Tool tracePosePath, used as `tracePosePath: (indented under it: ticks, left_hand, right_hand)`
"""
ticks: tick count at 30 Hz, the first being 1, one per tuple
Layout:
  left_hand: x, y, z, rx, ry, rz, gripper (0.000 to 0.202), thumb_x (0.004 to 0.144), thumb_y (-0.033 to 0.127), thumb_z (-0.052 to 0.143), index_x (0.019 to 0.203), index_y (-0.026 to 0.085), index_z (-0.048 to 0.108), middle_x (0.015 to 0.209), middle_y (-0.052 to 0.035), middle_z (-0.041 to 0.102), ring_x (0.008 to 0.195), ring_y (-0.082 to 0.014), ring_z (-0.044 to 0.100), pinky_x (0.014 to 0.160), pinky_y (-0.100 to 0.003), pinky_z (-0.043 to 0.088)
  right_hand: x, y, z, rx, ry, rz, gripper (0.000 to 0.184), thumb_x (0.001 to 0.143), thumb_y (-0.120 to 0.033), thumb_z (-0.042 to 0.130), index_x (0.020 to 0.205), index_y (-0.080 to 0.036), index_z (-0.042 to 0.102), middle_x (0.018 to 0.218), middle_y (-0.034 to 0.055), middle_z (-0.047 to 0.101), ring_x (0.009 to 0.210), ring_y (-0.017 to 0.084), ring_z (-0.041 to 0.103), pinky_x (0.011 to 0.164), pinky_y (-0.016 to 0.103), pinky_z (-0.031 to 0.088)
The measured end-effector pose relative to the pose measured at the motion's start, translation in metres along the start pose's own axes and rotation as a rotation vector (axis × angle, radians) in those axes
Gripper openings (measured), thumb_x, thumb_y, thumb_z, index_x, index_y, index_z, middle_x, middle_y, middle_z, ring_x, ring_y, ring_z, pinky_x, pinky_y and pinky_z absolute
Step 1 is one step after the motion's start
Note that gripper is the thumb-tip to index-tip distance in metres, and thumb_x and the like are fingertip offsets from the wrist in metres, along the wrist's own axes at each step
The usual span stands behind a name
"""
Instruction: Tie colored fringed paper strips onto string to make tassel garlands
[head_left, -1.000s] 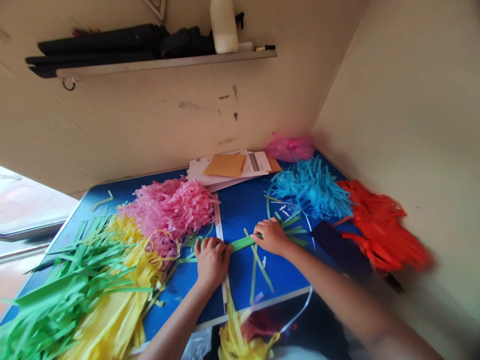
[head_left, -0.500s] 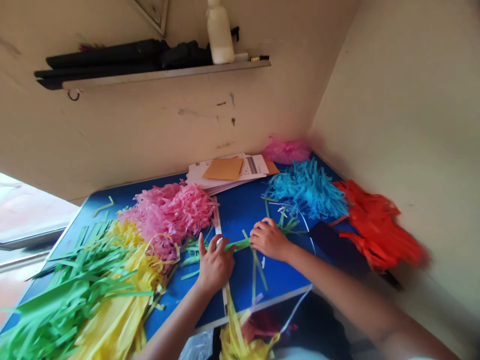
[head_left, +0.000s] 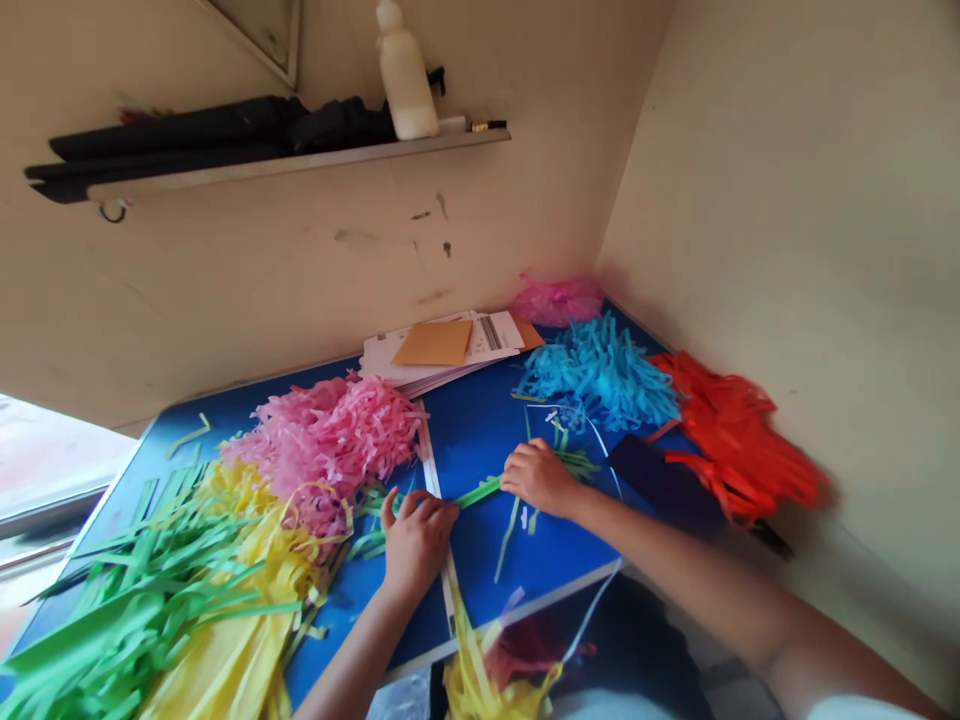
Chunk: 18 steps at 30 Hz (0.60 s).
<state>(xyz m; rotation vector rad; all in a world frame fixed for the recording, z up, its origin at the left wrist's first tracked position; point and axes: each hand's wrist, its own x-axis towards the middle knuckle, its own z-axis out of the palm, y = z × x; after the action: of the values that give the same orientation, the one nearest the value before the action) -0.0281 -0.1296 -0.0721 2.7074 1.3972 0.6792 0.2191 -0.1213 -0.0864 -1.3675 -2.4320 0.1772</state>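
Between my two hands a green fringed paper strip [head_left: 478, 493] is stretched flat just over the blue table [head_left: 480, 560]. My left hand [head_left: 418, 537] is closed on its left part, and green fringe spreads out beyond those fingers. My right hand [head_left: 541, 478] pinches the other part, with more green fringe fanning out past it. Both hands hide portions of the strip. Near my left hand lies a pile of pink shredded paper [head_left: 337, 430]. Blue fringed paper [head_left: 604, 375] rests beyond my right hand, and a thin white string [head_left: 600, 440] curves beside it.
Green paper strips [head_left: 135, 590] and yellow paper [head_left: 232, 640] cover the table's left side. Red fringed paper [head_left: 742, 430] lies at the right, near a dark flat piece [head_left: 660, 480]. Stacked envelopes [head_left: 435, 345] sit by the wall. A shelf [head_left: 315, 160] holds a white bottle [head_left: 407, 80].
My left hand has moved slightly left and down, showing more of the green strip between the hands. A loose green strip below my right hand has shifted. The camera view has turned a little.
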Motion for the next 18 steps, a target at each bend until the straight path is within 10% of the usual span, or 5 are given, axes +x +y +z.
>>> tracePosePath:
  ticks: [18]
  left_hand:
    - [0.007, -0.003, 0.001, 0.097, -0.108, -0.187, 0.014, 0.087, 0.033, 0.061, 0.080, 0.025, 0.070, 0.090, -0.0039, 0.069, 0.098, -0.0260, 0.058, 0.098, -0.049, 0.031]
  right_hand:
    - [0.017, -0.001, -0.006, 0.038, -0.142, 0.271, 0.009, 0.080, -0.023, 0.066, 0.073, -0.018, 0.063, 0.082, 0.0020, 0.066, 0.082, 0.018, 0.054, 0.072, 0.031, 0.026]
